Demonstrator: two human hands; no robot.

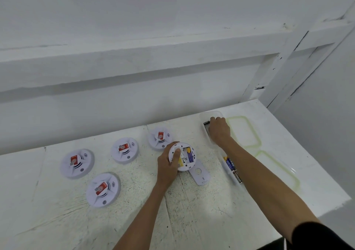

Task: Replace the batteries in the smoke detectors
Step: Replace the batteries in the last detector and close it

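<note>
An overturned white smoke detector (187,157) lies on the table with its battery bay open and a blue battery inside. My left hand (169,165) grips its left edge, one finger lying across its back. The detached cover plate (199,175) lies just below it. My right hand (219,129) reaches into the far clear plastic container (204,119), fingers curled down inside; what they hold is hidden. A nearer clear container (237,182) holds several batteries (231,166).
Several face-up white detectors with red stickers lie to the left, among them one at the near left (103,190), one further back (76,163) and one by my left hand (160,137). Two green-rimmed clear lids (244,130) (278,171) lie right of the containers. A white wall rises behind the table.
</note>
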